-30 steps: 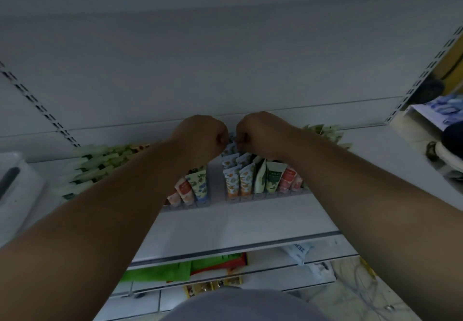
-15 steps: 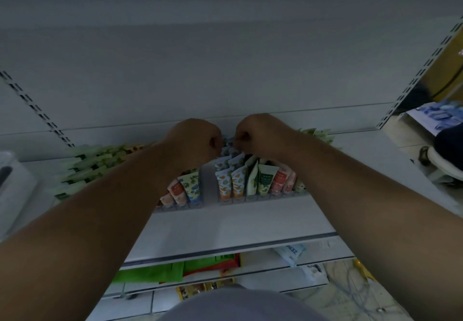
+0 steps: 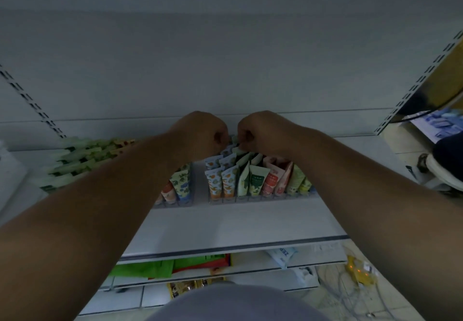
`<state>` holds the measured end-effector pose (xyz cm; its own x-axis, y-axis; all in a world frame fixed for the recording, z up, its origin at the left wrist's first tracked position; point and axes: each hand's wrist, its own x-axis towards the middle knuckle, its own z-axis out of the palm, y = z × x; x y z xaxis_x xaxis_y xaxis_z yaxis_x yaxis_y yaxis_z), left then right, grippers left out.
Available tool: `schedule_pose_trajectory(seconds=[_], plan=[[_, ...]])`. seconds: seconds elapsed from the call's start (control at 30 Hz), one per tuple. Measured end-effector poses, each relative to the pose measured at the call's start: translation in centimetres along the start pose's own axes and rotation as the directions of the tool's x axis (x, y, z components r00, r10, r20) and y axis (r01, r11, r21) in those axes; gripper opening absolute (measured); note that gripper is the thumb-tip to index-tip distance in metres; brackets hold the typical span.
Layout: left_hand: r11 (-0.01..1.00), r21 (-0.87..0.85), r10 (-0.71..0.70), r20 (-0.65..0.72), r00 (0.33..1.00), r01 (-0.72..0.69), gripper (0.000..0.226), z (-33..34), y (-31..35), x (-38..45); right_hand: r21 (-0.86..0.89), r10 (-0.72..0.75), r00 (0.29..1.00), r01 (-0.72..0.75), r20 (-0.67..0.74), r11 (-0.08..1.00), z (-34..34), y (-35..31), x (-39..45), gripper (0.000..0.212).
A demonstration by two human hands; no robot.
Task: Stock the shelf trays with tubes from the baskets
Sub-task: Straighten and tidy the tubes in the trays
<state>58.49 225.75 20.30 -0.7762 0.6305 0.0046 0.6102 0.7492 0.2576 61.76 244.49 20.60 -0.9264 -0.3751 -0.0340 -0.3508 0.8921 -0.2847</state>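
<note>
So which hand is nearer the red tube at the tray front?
Right. The right hand is behind the red tube, slightly left; the left hand is farther left.

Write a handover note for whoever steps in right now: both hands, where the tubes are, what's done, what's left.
Left hand and right hand: fingers curled, both at the back of the blue-orange tube row; a tube top shows between them, exact grip hidden.
Done: right tray holds several upright rows.
Left: seat this tube; left tray is partly hidden by the forearm. Baskets out of view.
</note>
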Motion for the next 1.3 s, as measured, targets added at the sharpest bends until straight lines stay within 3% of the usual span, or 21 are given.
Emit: schedule_pose_trajectory(seconds=[0.23, 0.33, 0.5, 0.67, 0.97, 1.2, 1.3], plan=[[1.0, 0.012, 0.011, -0.065, 0.998, -0.01, 0.017, 0.0, 0.6, -0.4, 0.03, -0.02, 0.996, 0.022, -0.085, 0.999, -1.1, 1.8, -0.8, 0.01], [1.0, 0.003, 0.024, -0.114, 0.993, -0.023, 0.018, -0.1, 1.2, -0.2, 0.032, -0.044, 0.998, 0.045, -0.038, 0.998, -1.8, 2.9, -1.3, 0.012], [1.0, 0.003, 0.0, -0.076, 0.997, 0.0, 0.017, 0.5, 2.1, 0.9, 0.029, -0.069, 0.997, 0.068, 0.042, 0.997, -1.2, 2.7, -0.9, 0.011], [1.0, 0.028, 0.014, -0.05, 0.999, -0.013, 0.017, 1.0, 2.6, 1.3, 0.025, 0.009, 1.0, -0.009, 0.017, 1.0, -0.6, 3.1, -0.6, 0.011], [0.999, 0.008, 0.052, -0.068, 0.996, -0.052, 0.016, 1.1, 2.2, 1.4, 0.03, 0.022, 0.999, -0.021, -0.024, 0.999, 0.1, 3.5, -0.8, 0.012], [0.999, 0.003, 0.039, -0.099, 0.994, -0.039, 0.015, 1.0, 2.8, 1.6, 0.017, -0.043, 0.995, 0.045, -0.086, 0.999, -2.1, 4.2, -2.3, 0.01], [0.999, -0.013, 0.038, -0.102, 0.994, -0.039, 0.018, 0.9, 3.7, 2.1, -0.015, -0.055, 0.998, 0.055, -0.038, 0.998, -2.9, 5.2, -2.7, 0.008]])
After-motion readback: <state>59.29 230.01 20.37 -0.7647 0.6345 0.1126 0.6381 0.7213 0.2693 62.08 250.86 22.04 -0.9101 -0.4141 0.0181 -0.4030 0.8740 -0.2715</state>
